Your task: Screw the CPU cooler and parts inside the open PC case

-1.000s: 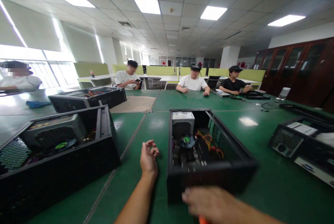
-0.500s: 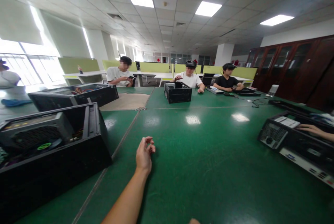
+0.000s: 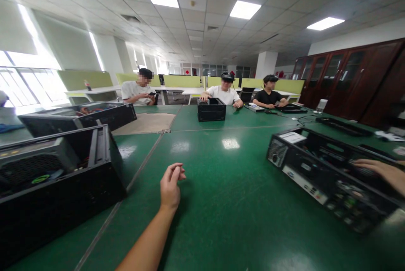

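My left hand (image 3: 170, 186) hovers over the green table (image 3: 228, 186) at centre, edge-on, with the fingers curled in towards the thumb; I cannot make out anything in them. My right hand is out of view. Left of my hand stands an open black computer case (image 3: 63, 178) on its side, its fan and power supply showing. To the right lies another open case (image 3: 319, 174); a co-worker's hand (image 3: 381, 172) reaches in from the right edge and rests on it.
A small black case (image 3: 211, 109) sits at the far side in front of a seated person in white. Two more people sit beside that one. A third open case (image 3: 79, 117) lies at the back left. Dark wooden cabinets (image 3: 348, 77) line the right wall.
The open case that stood right in front of me is gone from there; a small case now sits far across the table. My right hand has left the view. The right-hand case has come closer.
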`<state>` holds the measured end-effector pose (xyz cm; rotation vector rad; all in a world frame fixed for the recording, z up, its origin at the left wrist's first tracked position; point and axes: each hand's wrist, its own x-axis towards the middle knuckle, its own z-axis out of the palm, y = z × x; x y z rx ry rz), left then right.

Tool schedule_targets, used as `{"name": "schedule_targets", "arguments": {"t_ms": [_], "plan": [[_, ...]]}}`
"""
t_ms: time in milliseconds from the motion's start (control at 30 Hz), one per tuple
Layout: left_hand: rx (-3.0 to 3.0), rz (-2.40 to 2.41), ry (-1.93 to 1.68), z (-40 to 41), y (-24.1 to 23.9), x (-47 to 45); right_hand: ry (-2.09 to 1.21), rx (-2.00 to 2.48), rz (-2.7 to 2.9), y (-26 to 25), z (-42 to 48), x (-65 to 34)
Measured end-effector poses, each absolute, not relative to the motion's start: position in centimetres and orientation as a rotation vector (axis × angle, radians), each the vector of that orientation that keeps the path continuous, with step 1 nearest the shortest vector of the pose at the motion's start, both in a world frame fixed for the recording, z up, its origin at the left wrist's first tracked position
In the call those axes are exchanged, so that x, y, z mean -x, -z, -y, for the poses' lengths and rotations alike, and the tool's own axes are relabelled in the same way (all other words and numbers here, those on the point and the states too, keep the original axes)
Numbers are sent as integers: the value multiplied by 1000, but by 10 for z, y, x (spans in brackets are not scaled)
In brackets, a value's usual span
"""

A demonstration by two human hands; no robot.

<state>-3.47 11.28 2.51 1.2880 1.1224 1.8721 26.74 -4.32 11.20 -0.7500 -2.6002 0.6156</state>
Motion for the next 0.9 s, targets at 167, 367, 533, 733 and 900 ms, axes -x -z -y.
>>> {"name": "schedule_targets", "arguments": {"t_ms": [167,367,533,733,900], "plan": [[-1851,-1127,-1681,-101,-80,-7,-312,898,2083,-123,-7,-411],[-2859,-817,-867,-102,-123,-70,-278,884,1866,-107,-24,-482],[-3019,-1058,-725,-105,-123,-96,-438,625,1947,-145,-24,-439],[-3042,-958,-881,-89,-115,-90,-474,544,1966,-123,34,-316],[-2911,-710,-1102,-45,-109,-60,-534,636,1614,-121,75,-283]]}}
